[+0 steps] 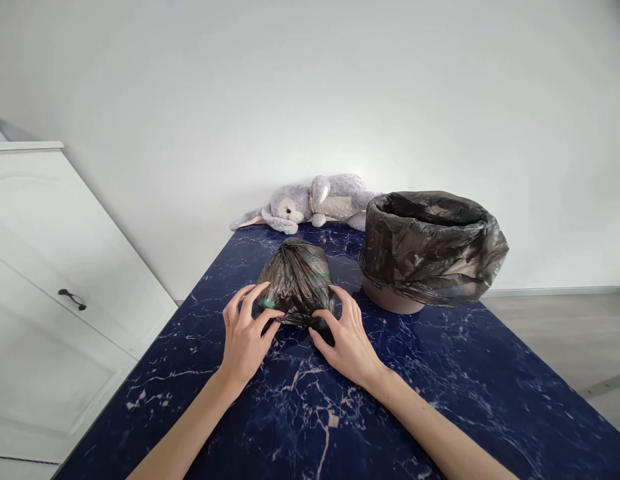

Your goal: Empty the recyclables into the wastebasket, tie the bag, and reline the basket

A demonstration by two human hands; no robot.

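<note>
A filled black garbage bag point(301, 277) sits on the blue marble-patterned table, its plastic gathered into creases at the top. Something green shows faintly through its left side. My left hand point(246, 337) curls around the near left side of the bag, thumb and fingers touching the plastic. On the near right side, my right hand point(349, 337) grips it the same way, with some fingertips hidden against the bag. To the right stands a brownish bin point(393, 297) with a black bin liner point(425, 257) folded over its rim.
A grey plush bunny point(310, 203) lies on its side along the far edge of the table point(310, 413), against the white wall. On the left is a white cabinet point(55, 287) with a dark handle. Pale flooring shows beyond the table's right edge.
</note>
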